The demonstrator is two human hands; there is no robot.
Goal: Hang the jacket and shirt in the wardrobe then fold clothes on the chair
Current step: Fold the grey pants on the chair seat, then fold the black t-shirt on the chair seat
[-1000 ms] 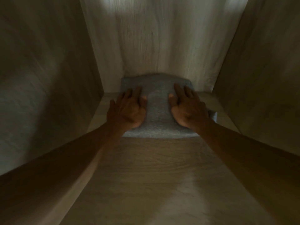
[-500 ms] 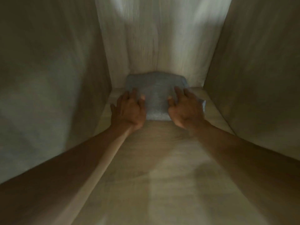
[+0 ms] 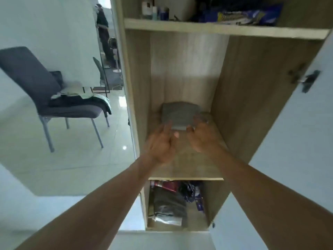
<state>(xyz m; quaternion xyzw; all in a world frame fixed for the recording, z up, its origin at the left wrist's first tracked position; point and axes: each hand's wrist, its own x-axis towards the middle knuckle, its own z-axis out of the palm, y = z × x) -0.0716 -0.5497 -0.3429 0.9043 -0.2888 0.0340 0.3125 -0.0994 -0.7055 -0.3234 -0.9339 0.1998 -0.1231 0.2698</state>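
Observation:
A folded grey garment (image 3: 180,115) lies at the back of the wardrobe's middle shelf (image 3: 187,168). My left hand (image 3: 161,144) and my right hand (image 3: 202,138) hover over the shelf just in front of the garment, fingers loose and blurred, holding nothing. At the left stands a dark grey chair (image 3: 45,91) with a pile of clothes (image 3: 81,99) on its seat, dark ones and a pale green one.
The shelf above (image 3: 216,28) holds bottles and bags. The compartment below (image 3: 171,204) is stuffed with clothes and packets. The white wardrobe door (image 3: 297,132) stands open at the right. A person (image 3: 103,33) stands far back, by another chair. The floor is glossy tile.
Both hands have lifted off the grey garment and drawn back toward me. My view has pulled out of the shelf, so the wardrobe and room now show.

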